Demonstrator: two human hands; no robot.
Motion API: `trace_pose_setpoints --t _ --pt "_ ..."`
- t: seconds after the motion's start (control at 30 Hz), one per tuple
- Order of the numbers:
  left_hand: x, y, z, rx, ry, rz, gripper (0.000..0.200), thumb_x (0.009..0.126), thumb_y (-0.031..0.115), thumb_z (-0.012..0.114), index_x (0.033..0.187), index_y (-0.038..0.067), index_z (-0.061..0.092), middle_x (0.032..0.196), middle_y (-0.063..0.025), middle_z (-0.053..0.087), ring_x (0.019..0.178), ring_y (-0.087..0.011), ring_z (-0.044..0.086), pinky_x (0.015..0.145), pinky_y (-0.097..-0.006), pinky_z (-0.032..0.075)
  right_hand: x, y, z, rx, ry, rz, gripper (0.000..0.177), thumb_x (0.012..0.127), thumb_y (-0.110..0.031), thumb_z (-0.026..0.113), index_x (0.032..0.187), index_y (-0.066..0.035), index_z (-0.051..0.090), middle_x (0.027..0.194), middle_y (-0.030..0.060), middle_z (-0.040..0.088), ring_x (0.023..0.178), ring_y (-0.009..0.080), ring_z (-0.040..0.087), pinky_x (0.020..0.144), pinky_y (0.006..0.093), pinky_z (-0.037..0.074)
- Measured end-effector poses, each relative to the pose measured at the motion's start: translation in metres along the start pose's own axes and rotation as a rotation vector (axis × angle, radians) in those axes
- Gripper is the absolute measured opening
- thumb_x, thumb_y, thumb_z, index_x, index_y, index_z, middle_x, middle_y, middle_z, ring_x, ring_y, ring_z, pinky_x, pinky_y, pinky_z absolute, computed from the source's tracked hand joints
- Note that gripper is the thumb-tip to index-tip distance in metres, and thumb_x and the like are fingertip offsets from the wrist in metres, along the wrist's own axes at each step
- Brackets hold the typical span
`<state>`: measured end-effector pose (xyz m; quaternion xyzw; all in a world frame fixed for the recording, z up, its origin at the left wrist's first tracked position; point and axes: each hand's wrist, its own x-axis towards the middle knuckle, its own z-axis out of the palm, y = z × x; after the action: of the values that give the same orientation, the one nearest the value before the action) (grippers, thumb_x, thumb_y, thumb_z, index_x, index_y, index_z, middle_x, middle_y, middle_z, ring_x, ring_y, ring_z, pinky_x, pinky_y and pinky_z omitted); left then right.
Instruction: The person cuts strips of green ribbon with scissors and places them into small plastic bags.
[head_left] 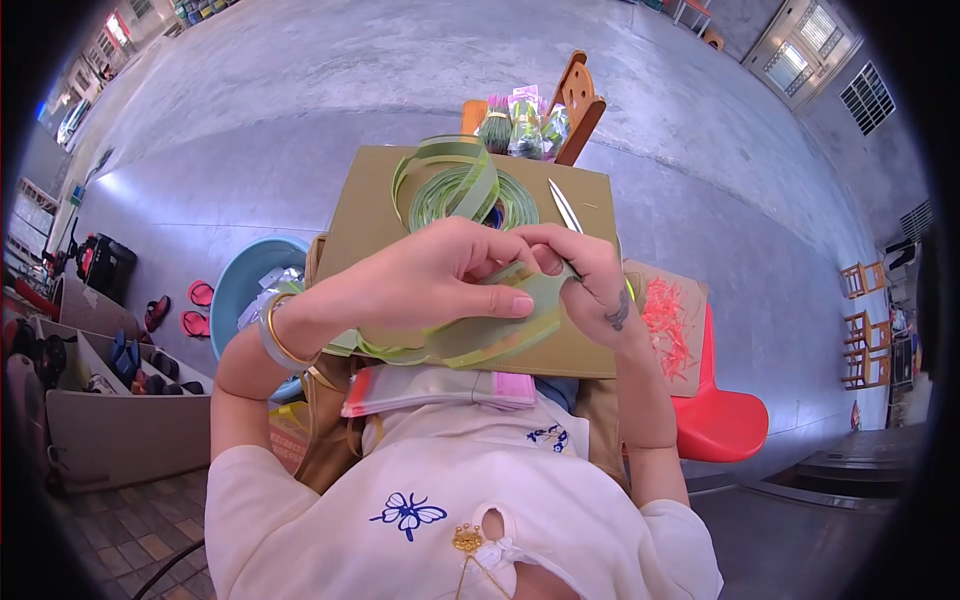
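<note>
A green ribbon (548,298) with yellowish edges stretches between my two hands above the board. My left hand (440,272) is closed on it, with the thumb lying along its face and the fingers curled behind. At the ribbon's right end, my right hand (588,272) pinches it between thumb and fingers. Behind the hands lies a coiled roll of the same ribbon (430,200), a loose loop rising over it. Pointed metal blades (564,205), like those of scissors, lie on the board (375,200); their handles are hidden by my right hand.
Flat pink-edged plastic packets (450,390) rest on my lap. A blue basin (235,280) holding packets stands left. On the right, a red chair (722,420) bears cardboard with red scraps (668,325). Beyond the board is a wooden chair (582,105) with bundled green stems (497,130).
</note>
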<state>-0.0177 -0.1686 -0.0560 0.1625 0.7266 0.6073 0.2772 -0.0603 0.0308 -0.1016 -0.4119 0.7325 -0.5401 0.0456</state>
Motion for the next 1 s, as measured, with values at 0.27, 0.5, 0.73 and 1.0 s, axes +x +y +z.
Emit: trace_pose_setpoints --t 0.27,0.5,0.73,1.0 --pt "0.019 0.021 -0.002 0.397 0.457 0.616 0.016 0.073 0.008 0.072 0.088 0.005 0.071 0.107 -0.0068 0.055 0.099 -0.0174 0.052 0.085 -0.0306 0.042 -0.002 0.036 0.026 0.927 0.248 0.075 0.063 0.089 -0.05 0.047 0.129 -0.002 0.039 0.125 0.0087 0.047 0.112 0.0184 0.05 0.09 0.032 0.043" --pt "0.047 0.026 -0.023 0.183 0.406 0.45 0.019 0.072 0.011 0.073 0.089 0.002 0.071 0.114 -0.0106 0.055 0.104 -0.018 0.051 0.085 -0.0296 0.042 0.026 0.007 0.054 1.018 0.184 -0.069 0.055 0.086 -0.029 0.061 0.129 -0.006 0.035 0.122 0.0069 0.047 0.112 0.0168 0.049 0.091 0.0327 0.044" --pt "0.036 0.035 -0.04 0.104 0.273 0.315 0.023 0.072 0.013 0.073 0.088 -0.002 0.07 0.111 -0.0195 0.059 0.109 -0.0198 0.052 0.083 -0.0289 0.043 0.042 0.016 0.051 0.46 0.179 -0.027 0.042 0.086 -0.015 0.061 0.123 -0.003 0.043 0.113 0.0062 0.054 0.104 0.0165 0.054 0.086 0.0307 0.046" --pt "0.019 0.022 -0.054 -0.06 0.313 0.168 0.047 0.077 0.029 0.07 0.113 0.0 0.06 0.109 -0.0173 0.06 0.093 -0.0225 0.06 0.079 -0.0304 0.047 0.061 0.013 0.074 1.288 0.2 0.05 0.021 0.094 -0.019 0.045 0.107 -0.005 0.052 0.097 0.0071 0.059 0.093 0.0199 0.059 0.082 0.033 0.049"
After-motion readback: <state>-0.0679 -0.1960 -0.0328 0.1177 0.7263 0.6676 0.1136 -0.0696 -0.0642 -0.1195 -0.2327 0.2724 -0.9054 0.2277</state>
